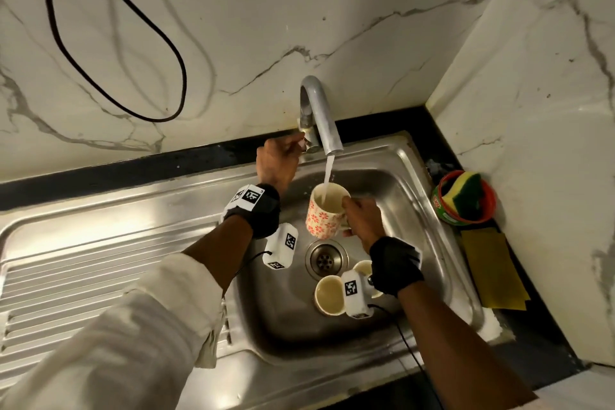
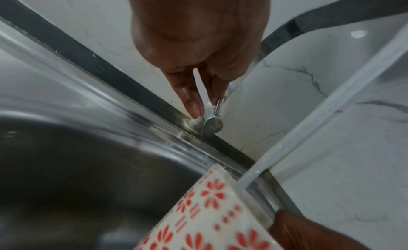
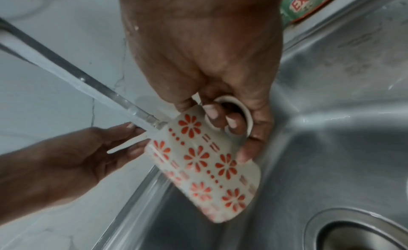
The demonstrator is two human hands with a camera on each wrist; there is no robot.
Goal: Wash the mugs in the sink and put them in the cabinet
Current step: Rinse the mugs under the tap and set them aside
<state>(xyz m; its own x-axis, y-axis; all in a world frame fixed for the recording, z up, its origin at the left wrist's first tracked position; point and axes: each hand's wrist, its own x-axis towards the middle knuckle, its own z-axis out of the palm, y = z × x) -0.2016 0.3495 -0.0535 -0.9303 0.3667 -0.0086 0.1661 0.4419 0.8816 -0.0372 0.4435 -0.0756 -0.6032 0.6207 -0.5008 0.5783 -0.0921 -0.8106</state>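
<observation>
Water runs from the steel faucet (image 1: 320, 116) into a white mug with red flowers (image 1: 323, 215) (image 3: 207, 159) (image 2: 212, 217), held over the sink basin (image 1: 407, 200). My right hand (image 1: 349, 216) (image 3: 232, 129) grips this mug, fingers curled through its handle (image 3: 241, 107). My left hand (image 1: 299, 141) (image 2: 207, 103) reaches to the faucet base and pinches the small tap lever (image 2: 213, 122) between thumb and fingers. Two more pale mugs stand on the basin floor: one (image 1: 329, 294) upright and open, the other (image 1: 362, 268) mostly hidden behind my right wrist camera.
A red tub with a yellow-green sponge (image 1: 466, 198) sits on the sink's right corner, a yellow cloth (image 1: 492, 271) in front of it. The drain (image 1: 324, 258) lies under the held mug. A ribbed drainboard (image 1: 83, 270) spreads left. A black cable (image 1: 143, 30) hangs on the marble wall.
</observation>
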